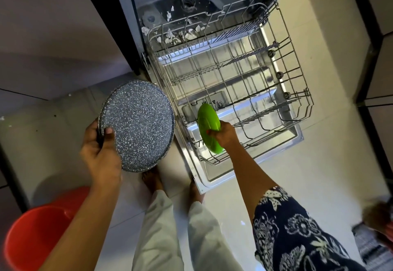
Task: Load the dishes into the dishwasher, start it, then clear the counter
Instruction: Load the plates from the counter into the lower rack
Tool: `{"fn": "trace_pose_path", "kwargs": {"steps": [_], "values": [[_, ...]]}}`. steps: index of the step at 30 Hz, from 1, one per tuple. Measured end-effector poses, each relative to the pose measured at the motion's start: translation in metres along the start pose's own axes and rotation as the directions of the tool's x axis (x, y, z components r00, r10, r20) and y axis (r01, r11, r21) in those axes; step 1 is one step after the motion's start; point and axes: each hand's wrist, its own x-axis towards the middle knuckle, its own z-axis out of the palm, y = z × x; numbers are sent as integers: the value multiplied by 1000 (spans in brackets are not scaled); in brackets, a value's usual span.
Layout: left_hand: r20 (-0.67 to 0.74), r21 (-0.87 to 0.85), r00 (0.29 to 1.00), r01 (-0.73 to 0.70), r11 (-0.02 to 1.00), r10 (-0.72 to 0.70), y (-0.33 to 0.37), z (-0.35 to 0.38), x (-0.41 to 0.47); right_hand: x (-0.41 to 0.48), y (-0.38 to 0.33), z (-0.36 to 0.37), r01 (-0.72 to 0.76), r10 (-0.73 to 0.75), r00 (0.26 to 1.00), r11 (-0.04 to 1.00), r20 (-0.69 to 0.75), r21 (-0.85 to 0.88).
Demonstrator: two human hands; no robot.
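In the rack point(251, 73), a green plate point(208, 119).

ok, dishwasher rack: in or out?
Out. The wire rack sits over the lowered door; the right hand holds a green plate at its near end.

Head view looks steeply down, close, onto dishwasher rack point(229, 83).

Navy floral sleeve point(297, 234), pale trousers point(161, 232), bare feet point(152, 180)
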Motion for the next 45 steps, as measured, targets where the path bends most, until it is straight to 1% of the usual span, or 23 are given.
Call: {"fn": "trace_pose_path", "kwargs": {"steps": [4,7,8,9,10,12,13,14,16,17,18,20,21,22,25,27,28,29,30,32,36,41,45], "values": [[33,22,999,-2,1000,2,-5,0,0,20,-14,8,-8,8,1000,996,3,-88],[46,24,999,15,1000,-16,-2,3,-1,21,-17,7,-33,43,997,984,59,-174],[44,21,999,16,1000,-17,1,4,-1,17,-17,4,-23,33,998,988,62,-152],[49,14,999,18,1000,-18,4,5,-2,10,-17,-1,-9,11,999,997,31,-81],[56,6,998,19,1000,-19,8,6,-4,3,-16,-6,25,-24,999,1000,-39,18],[67,-18,997,27,999,-26,18,7,-5,-16,-18,-16,132,-96,981,966,-169,222],[57,-35,998,38,999,-36,24,10,-6,-26,-20,-23,172,-127,980,926,-154,335],[46,-51,998,51,997,-49,31,12,-7,-36,-21,-27,179,-165,984,872,-71,457],[86,-83,994,79,993,-71,46,25,-14,-54,-27,-39,96,-256,952,769,167,632],[134,-94,988,89,992,-76,48,31,-16,-60,-30,-46,40,-285,925,732,252,680],[172,-108,982,101,989,-82,49,40,-21,-64,-33,-57,4,-298,910,702,289,712],[208,-93,972,127,988,-105,41,61,-32,-67,-33,-86,-26,-295,913,646,281,763],[211,-69,969,143,987,-125,33,72,-39,-68,-30,-105,-17,-286,924,632,253,775],[220,-23,965,153,988,-144,24,84,-46,-69,-26,-125,32,-275,943,639,190,768],[238,132,959,123,984,-152,-4,124,-85,-77,-2,-187,250,-258,963,726,-83,640],[234,205,947,173,963,-220,-27,143,-112,-80,12,-209,350,-269,933,829,-238,436],[216,186,941,224,957,-262,-40,151,-122,-78,18,-212,348,-276,923,895,-267,278],[195,181,933,268,946,-301,-53,156,-130,-76,24,-209,321,-277,921,939,-274,127],[154,207,930,300,931,-334,-63,162,-134,-73,28,-203,301,-287,916,954,-280,9],[124,308,925,309,900,-360,-73,170,-136,-68,33,-184,316,-335,905,942,-263,-112],[219,301,905,293,908,-364,-80,182,-132,-54,36,-147,326,-376,905,914,-200,-240],[186,270,878,385,882,-441,-90,182,-125,-47,30,-115,350,-404,905,884,-131,-309],[196,288,872,387,876,-449,-88,183,-125,-44,22,-103,386,-423,904,873,-69,-297]]}}
